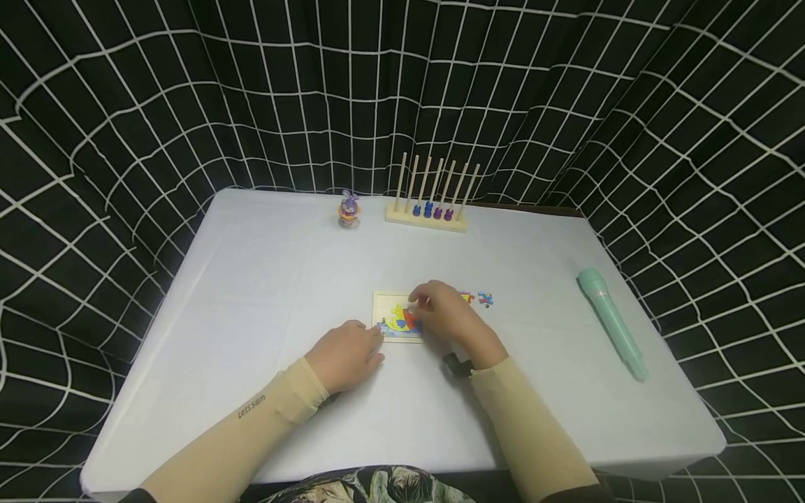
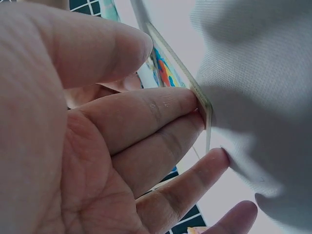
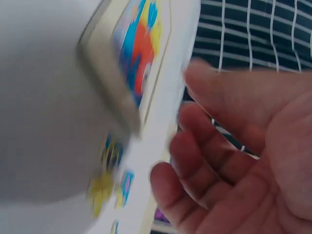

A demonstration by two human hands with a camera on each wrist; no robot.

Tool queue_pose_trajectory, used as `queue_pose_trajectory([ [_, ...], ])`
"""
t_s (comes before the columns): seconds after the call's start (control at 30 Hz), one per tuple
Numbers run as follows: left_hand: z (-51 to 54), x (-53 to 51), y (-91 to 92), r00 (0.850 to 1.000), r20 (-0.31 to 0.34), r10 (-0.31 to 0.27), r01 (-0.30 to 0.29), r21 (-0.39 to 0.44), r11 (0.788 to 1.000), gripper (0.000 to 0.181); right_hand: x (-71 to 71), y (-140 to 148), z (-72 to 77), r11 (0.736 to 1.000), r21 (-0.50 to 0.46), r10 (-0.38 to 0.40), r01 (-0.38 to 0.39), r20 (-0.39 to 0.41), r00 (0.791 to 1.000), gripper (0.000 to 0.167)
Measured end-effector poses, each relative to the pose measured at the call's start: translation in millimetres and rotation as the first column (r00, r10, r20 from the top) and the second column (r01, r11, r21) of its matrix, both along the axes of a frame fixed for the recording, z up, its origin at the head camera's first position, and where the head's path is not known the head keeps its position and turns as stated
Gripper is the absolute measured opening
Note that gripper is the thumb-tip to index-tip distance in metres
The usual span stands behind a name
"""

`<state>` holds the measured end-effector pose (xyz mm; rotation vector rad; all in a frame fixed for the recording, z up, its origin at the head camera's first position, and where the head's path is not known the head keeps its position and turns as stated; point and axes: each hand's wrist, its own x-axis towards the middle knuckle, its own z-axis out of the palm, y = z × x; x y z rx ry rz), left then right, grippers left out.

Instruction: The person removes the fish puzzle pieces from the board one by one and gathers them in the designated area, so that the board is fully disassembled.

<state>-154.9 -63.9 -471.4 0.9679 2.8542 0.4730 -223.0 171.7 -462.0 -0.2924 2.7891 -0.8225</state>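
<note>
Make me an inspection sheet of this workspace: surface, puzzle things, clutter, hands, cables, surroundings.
Surface: white-covered table.
Job's things: puzzle board, partly filled; loose pieces to its right.
Clutter: purple-topped figure and peg rack at the back; mint-green microphone-shaped object on the right.
Hands: left hand touches the board's edge; right hand over the board, no piece visible in it.
Cables: nothing seen.
Surroundings: black, white-gridded fabric.
</note>
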Motion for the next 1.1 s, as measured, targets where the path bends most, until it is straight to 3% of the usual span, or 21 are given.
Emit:
queue_pose_trajectory([
  [0.1,-0.6,-0.1,0.2,1.000,0.000,-0.004,0.004,-0.006,1.000,0.039,-0.7,-11.5,-3.1,0.996,0.036,0.086,-0.088,0.035,0.996,0.035],
  [0.17,-0.9,-0.2,0.7,1.000,-0.002,-0.009,0.009,-0.003,1.000,0.039,-0.9,-16.2,-5.6,0.993,0.067,0.100,-0.102,0.039,0.994,0.040],
  [0.67,-7.7,-3.1,0.2,1.000,-0.020,-0.011,0.011,0.003,1.000,0.039,-9.2,-22.7,-9.3,0.995,0.079,0.046,-0.055,0.107,0.993,0.041],
  [0.87,-5.2,-2.6,0.2,1.000,-0.004,0.000,0.000,-0.015,1.000,0.042,-4.0,-23.9,-8.6,0.999,0.024,0.030,-0.032,0.057,0.998,0.039],
  [1.1,0.8,0.2,0.3,1.000,-0.025,-0.012,0.012,-0.003,1.000,0.040,4.3,-20.2,-12.6,0.998,-0.062,0.006,-0.009,-0.043,0.999,0.021],
])
